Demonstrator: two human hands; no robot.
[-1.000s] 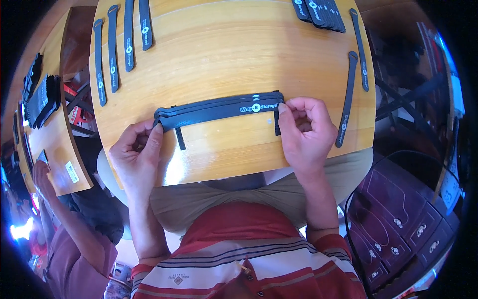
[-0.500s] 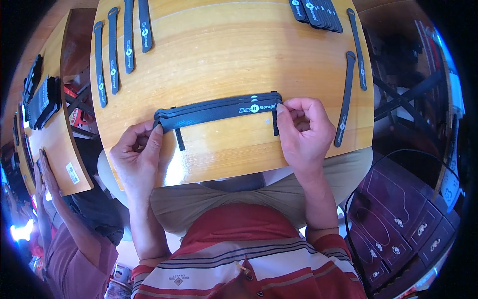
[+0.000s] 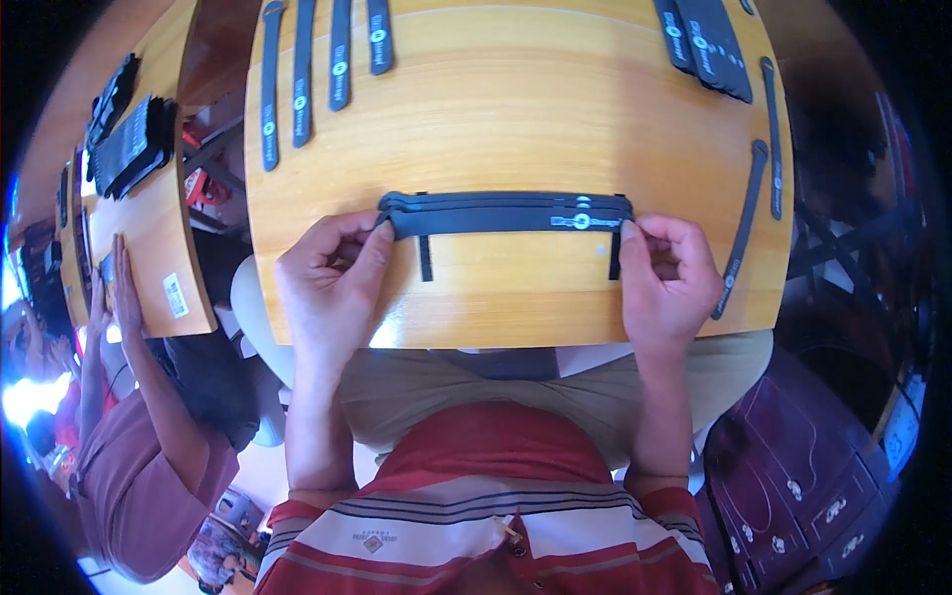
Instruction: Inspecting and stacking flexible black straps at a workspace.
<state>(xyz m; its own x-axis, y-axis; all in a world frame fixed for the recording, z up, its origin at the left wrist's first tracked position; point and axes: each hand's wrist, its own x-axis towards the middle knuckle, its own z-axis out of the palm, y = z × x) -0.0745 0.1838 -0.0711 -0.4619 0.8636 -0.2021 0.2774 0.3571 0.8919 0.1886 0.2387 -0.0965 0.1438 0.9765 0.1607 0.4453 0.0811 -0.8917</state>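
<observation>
A small stack of dark grey hook-and-loop straps lies crosswise near the front of the wooden table, its layers slightly fanned. My left hand pinches the left end between thumb and fingers. At the opposite end, my right hand has thumb and forefinger closed on the strap ends. Two narrow black strips, a left one and a right one, pass under the stack and stick out toward me, with short tips showing on the far side.
Several single straps lie at the far left, a pile of straps at the far right. Two more straps line the right edge. On the left, a co-worker's hand rests on another table holding black straps. A dark red drawer cabinet stands at right.
My view has shifted, so the table sits further right in the picture. The stack now lies more level across it. Both hands still grip its ends.
</observation>
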